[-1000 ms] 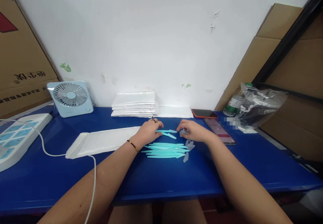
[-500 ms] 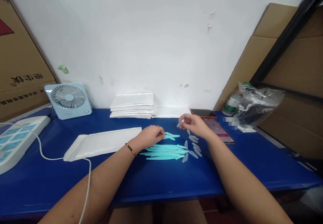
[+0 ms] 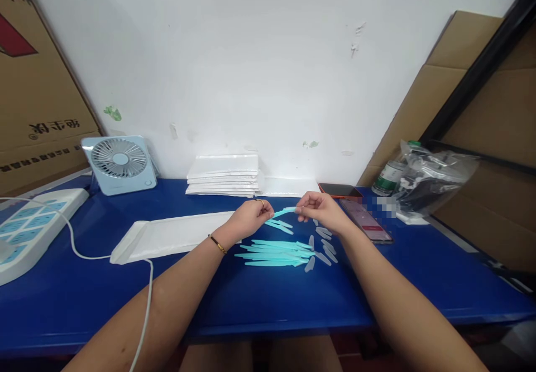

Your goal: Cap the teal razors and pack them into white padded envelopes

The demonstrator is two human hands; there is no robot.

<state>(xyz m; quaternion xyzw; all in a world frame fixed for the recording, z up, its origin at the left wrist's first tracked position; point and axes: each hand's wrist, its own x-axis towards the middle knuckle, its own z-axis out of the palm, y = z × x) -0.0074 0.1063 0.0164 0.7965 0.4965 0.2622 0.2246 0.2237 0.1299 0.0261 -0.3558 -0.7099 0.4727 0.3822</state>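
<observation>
left hand (image 3: 253,215) and right hand (image 3: 317,209), fingers pinching opposite ends of a slim turquoise plastic stick (image 3: 285,212) above the blue desk (image 3: 288,299), near loose, elongated translucent caps (image 3: 310,264). step in hand: apparently capping; next move likely calls for a straight push.

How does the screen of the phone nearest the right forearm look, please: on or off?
On: the phone's screen glows pinkish, with a bright red patch toward its near end.

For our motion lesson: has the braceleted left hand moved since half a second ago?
Yes: the left hand is higher in view, nearer the white flat-packet stack.
</observation>
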